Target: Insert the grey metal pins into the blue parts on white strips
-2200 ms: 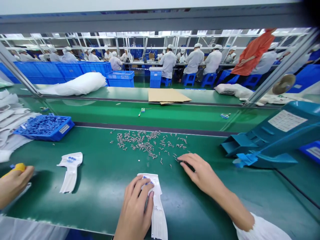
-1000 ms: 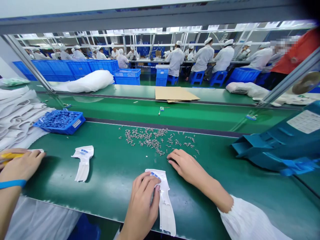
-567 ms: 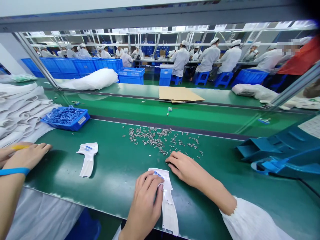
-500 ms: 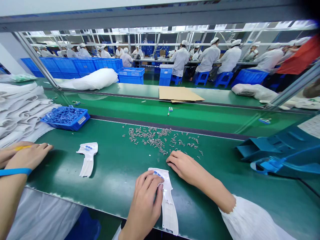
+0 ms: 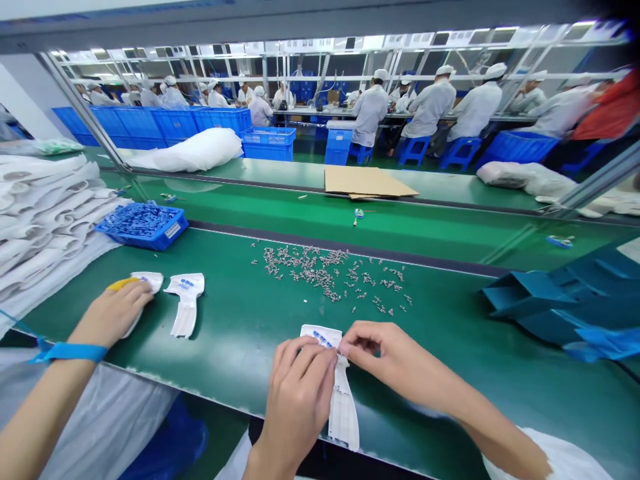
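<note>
My left hand [image 5: 303, 393] is closed over the upper part of a white plastic handle shell [image 5: 343, 413], which lies near the table's front edge with blue marks on its wide end. My right hand [image 5: 383, 350] pinches a tiny metal part at the shell's right edge, close to my left fingertips; the fingers mostly hide it. Beyond both hands, many small metal parts [image 5: 313, 267] lie scattered on the green table. To the left rests another white shell [image 5: 186, 303] of the same shape.
A co-worker's hand [image 5: 117, 310] with a blue wristband grips a further white shell [image 5: 150, 280] at left. Behind it stand a blue bin [image 5: 173, 230] of blue pieces and stacked white sheets [image 5: 45, 213]. Teal plastic holders [image 5: 545, 300] stand at right, cardboard [image 5: 367, 180] beyond the belt.
My right hand has moved from the edge of the metal parts back to the shell beside my left hand. The co-worker's hand has come rightward with a white shell.
</note>
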A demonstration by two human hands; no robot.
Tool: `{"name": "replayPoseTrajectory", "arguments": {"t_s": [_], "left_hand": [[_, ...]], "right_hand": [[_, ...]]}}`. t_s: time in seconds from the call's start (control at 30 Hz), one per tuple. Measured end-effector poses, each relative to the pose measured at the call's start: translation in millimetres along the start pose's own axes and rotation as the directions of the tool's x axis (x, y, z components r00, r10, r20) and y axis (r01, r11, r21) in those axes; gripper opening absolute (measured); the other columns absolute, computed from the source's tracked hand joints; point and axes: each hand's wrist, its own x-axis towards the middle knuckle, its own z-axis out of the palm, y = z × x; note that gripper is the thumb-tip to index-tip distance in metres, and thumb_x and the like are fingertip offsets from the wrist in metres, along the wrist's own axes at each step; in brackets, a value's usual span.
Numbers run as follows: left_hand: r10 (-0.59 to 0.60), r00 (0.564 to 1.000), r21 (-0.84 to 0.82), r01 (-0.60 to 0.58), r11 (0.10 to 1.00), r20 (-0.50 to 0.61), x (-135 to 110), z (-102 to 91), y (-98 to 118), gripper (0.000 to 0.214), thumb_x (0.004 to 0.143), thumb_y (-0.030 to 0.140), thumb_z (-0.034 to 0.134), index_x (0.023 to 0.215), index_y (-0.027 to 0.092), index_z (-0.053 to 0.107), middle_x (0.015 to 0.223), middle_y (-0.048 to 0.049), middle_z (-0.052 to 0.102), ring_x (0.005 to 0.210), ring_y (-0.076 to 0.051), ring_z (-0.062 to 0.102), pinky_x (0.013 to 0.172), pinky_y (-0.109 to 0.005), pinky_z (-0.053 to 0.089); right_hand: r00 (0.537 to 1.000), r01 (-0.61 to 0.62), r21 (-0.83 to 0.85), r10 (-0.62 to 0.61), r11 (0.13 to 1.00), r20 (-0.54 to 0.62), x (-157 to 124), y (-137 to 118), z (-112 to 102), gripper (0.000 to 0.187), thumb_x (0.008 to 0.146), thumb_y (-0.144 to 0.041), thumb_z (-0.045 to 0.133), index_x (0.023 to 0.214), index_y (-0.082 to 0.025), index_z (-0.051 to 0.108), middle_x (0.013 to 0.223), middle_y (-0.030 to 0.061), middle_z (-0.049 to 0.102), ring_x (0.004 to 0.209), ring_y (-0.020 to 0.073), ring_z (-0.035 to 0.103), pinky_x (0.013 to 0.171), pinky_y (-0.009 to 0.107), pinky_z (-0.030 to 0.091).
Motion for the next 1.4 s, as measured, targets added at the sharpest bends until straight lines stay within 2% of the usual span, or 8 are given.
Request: {"name": "replayPoseTrajectory", "arguments": {"t_s": [0.23, 0.53, 0.77, 0.9, 1.0, 1.13, 1.2, 1.4], "left_hand": [[-0.065, 0.997, 0.080, 0.062, 0.995, 0.040, -3, 0.9, 4, 0.012, 0.093, 0.012, 0.057, 0.101, 0.019, 0.061, 0.089, -0.0021, 0.068, 0.088, -0.022, 0.060, 0.082, -0.037, 0.042], [-0.228, 0.970, -0.017, 0.230, 0.973, 0.079, -7, 1.3, 1, 0.017, 0.099, 0.016, 0.045, 0.098, 0.022, 0.060, 0.087, -0.0025, 0.066, 0.081, -0.020, 0.059, 0.074, -0.034, 0.041], [-0.220, 0.974, 0.001, 0.220, 0.975, 0.053, -15, 1.4, 3, 0.018, 0.100, 0.015, 0.044, 0.094, 0.020, 0.060, 0.083, -0.0034, 0.065, 0.081, -0.021, 0.059, 0.074, -0.035, 0.042], [-0.164, 0.982, -0.024, 0.167, 0.986, 0.089, -18, -4.6, 2, 0.021, 0.100, 0.014, 0.041, 0.097, 0.020, 0.062, 0.085, -0.0040, 0.066, 0.083, -0.020, 0.060, 0.076, -0.036, 0.045], [-0.087, 0.977, -0.060, 0.100, 0.993, 0.192, -22, -11.2, -1, 0.021, 0.099, 0.019, 0.047, 0.116, 0.021, 0.059, 0.105, -0.0070, 0.068, 0.102, -0.023, 0.060, 0.087, -0.040, 0.049], [-0.017, 0.942, 0.042, 0.003, 0.999, 0.334, -30, -13.0, -7, 0.064, 0.091, 0.043, 0.064, 0.143, 0.015, 0.039, 0.146, -0.0148, 0.049, 0.139, -0.032, 0.038, 0.107, -0.051, 0.042], [-0.007, 0.928, 0.097, -0.032, 0.995, 0.373, -33, -10.3, -9, 0.075, 0.088, 0.051, 0.064, 0.146, 0.012, 0.036, 0.152, -0.0162, 0.042, 0.144, -0.034, 0.032, 0.109, -0.054, 0.040], [-0.017, 0.926, 0.153, -0.044, 0.987, 0.378, -35, -4.0, -10, 0.072, 0.087, 0.052, 0.064, 0.142, 0.011, 0.042, 0.152, -0.0148, 0.042, 0.144, -0.034, 0.034, 0.109, -0.053, 0.041]], "right_hand": [[0.988, -0.065, -0.014, 0.062, 0.998, -0.143, 2, 6, 27, 0.024, 0.095, -0.034, 0.049, 0.080, -0.020, 0.063, 0.075, 0.0019, 0.066, 0.068, 0.0173, 0.059, 0.061, 0.027, 0.042], [0.993, -0.015, 0.235, 0.042, 0.972, -0.110, -1, 8, 31, 0.025, 0.096, -0.042, 0.053, 0.086, -0.022, 0.065, 0.077, 0.0004, 0.067, 0.073, 0.0169, 0.059, 0.066, 0.027, 0.045], [0.995, 0.000, 0.257, 0.027, 0.966, -0.100, -1, 6, 36, 0.020, 0.094, -0.040, 0.056, 0.092, -0.022, 0.065, 0.082, 0.0005, 0.067, 0.077, 0.0172, 0.060, 0.069, 0.026, 0.046], [1.000, -0.024, 0.227, 0.028, 0.974, -0.012, -6, 1, 30, 0.024, 0.096, -0.040, 0.052, 0.087, -0.021, 0.062, 0.081, 0.0006, 0.066, 0.076, 0.0168, 0.059, 0.069, 0.026, 0.045], [0.997, -0.067, 0.122, 0.061, 0.990, 0.049, -13, -2, 22, 0.027, 0.099, -0.041, 0.046, 0.087, -0.021, 0.059, 0.078, -0.0006, 0.062, 0.071, 0.0155, 0.054, 0.063, 0.025, 0.041], [0.980, -0.137, -0.064, 0.144, 0.989, 0.136, -23, -1, 21, 0.030, 0.100, -0.042, 0.043, 0.083, -0.022, 0.058, 0.078, 0.0005, 0.063, 0.067, 0.0158, 0.052, 0.057, 0.026, 0.036], [0.977, -0.145, -0.123, 0.161, 0.982, 0.137, -25, 1, 26, 0.029, 0.099, -0.040, 0.043, 0.083, -0.022, 0.058, 0.081, 0.0019, 0.064, 0.070, 0.0169, 0.053, 0.058, 0.027, 0.036], [0.979, -0.159, -0.200, 0.181, 0.967, 0.095, -23, 3, 38, 0.026, 0.100, -0.035, 0.039, 0.084, -0.023, 0.055, 0.086, 0.0033, 0.065, 0.079, 0.0206, 0.058, 0.065, 0.030, 0.039]]}}
